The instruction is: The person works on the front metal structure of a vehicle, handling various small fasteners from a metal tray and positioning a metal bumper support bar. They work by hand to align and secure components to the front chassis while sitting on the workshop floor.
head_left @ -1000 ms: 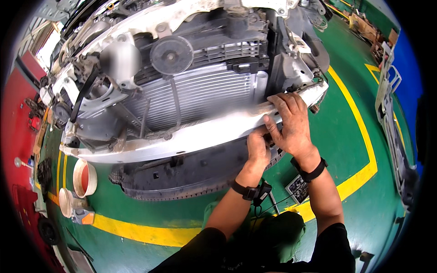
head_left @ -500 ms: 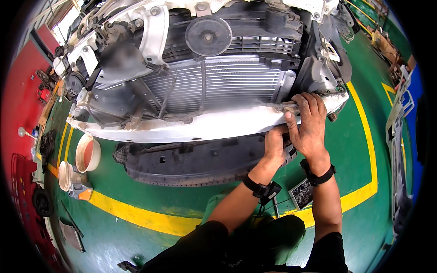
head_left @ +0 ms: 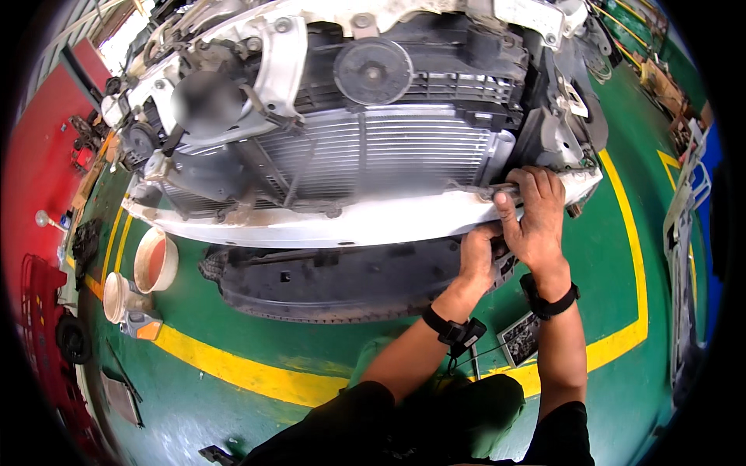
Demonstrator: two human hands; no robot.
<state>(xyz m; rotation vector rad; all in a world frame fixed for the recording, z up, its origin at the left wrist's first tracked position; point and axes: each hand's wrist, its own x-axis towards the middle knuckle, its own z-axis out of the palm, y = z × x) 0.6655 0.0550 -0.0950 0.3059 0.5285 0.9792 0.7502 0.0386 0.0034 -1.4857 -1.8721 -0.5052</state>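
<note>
Car front (head_left: 284, 58) stripped, finned condenser (head_left: 423, 147) bared; white bumper beam (head_left: 334, 227) spanned it, in place, fastening unclear. Right grip (head_left: 540, 223) clasped beam's top edge near right end, thumb on front; left grip (head_left: 477, 259) lay at underside, fingertips hidden, hold couldn't be told. Black undershield (head_left: 334, 286) sat below.

Toward nine o'clock, a pale bucket (head_left: 169, 272), reddish inside; at half past eight, another pale bucket (head_left: 116, 299) beside a grey-and-orange jug (head_left: 140, 325); at eight, a flat grey panel (head_left: 118, 396) lying on green floor (head_left: 186, 404); at four, a yellow floor line (head_left: 618, 349)
</note>
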